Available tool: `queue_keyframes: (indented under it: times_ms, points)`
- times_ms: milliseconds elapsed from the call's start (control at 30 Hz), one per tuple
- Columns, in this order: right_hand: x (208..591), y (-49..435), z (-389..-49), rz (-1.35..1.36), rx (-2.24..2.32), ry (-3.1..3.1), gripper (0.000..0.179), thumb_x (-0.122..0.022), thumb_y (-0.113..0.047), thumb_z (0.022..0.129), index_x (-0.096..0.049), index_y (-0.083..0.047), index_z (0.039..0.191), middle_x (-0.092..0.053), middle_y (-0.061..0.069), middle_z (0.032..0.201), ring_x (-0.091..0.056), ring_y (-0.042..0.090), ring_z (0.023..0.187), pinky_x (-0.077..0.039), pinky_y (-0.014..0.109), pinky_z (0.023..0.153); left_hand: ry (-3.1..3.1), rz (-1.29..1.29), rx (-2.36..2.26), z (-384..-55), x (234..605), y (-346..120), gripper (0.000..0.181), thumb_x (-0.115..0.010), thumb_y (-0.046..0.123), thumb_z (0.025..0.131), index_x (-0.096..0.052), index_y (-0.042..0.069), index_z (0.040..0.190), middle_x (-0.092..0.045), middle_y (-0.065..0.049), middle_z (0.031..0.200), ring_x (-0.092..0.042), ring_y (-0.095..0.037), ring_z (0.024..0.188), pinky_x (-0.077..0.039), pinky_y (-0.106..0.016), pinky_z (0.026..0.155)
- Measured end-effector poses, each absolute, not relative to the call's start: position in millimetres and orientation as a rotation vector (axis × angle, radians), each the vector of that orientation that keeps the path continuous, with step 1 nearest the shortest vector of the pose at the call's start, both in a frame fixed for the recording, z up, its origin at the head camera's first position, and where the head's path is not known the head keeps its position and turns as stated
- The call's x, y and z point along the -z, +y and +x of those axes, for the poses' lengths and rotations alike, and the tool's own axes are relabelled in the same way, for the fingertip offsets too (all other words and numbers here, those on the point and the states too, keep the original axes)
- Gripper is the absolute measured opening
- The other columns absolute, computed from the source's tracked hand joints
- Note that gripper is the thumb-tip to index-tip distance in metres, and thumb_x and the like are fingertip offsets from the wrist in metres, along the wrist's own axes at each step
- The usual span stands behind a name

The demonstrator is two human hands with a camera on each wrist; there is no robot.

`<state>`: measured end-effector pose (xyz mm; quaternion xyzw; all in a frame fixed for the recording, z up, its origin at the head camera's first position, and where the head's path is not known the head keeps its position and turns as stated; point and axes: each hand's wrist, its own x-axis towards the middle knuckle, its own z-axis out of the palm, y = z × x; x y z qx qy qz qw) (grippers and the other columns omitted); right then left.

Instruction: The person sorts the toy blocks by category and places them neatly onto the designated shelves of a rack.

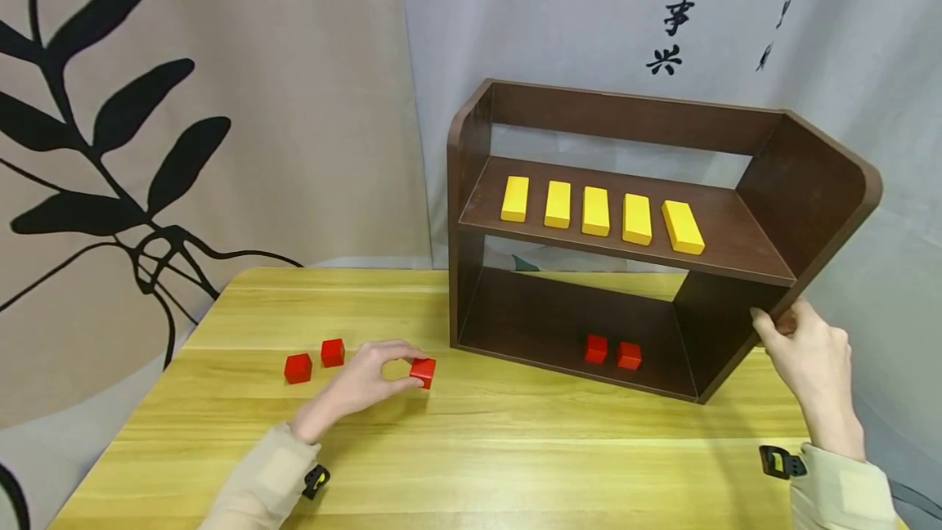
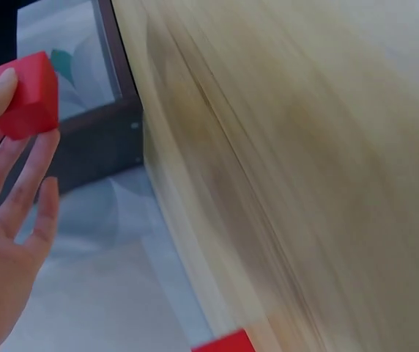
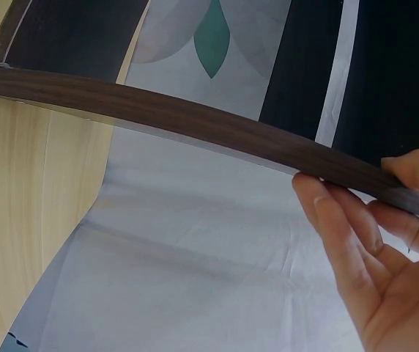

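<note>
Between thumb and fingertips, my left hand [image 1: 371, 376] pinches a red cube [image 1: 423, 372], held above the table left of a dark brown two-tier shelf [image 1: 589, 264]. The left wrist view shows the same red cube [image 2: 31, 95] at the fingertips, with the shelf behind it. My right hand [image 1: 813, 354] grips the front edge of the shelf's right side panel; in the right wrist view the thumb lies on one face of that panel [image 3: 195, 121] and the fingers on the other. Two red cubes [image 1: 596, 348] sit on the lower tier, toward its right. Several yellow blocks [image 1: 595, 211] stand in a row on the upper tier.
Two more red cubes [image 1: 298, 368] lie on the wooden table [image 1: 515, 464] at left, close to my left forearm. A curtain with black leaf prints [image 1: 316, 105] and a pale cloth with black characters [image 1: 574, 15] hang behind the table.
</note>
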<state>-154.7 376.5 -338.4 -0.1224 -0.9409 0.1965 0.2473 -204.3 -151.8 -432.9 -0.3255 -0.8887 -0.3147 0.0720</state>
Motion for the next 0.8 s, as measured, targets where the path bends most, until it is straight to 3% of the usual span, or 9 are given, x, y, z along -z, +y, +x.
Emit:
queue_keyframes:
  times_ms: [800]
  points:
    - [338, 377, -156, -0.323, -0.531, -2.549, 0.03, -0.054, -0.032, 0.091, -0.056, -0.002, 0.085, -0.065, 0.021, 0.075, -0.056, 0.039, 0.066, -0.031, 0.032, 0.051, -2.358, -1.233, 0.788, -226, 442, -64, 0.033, -0.075, 0.026, 0.081, -0.072, 0.011, 0.111, -0.071, -0.003, 0.112, -0.069, -0.015, 0.098, -0.057, -0.025, 0.082]
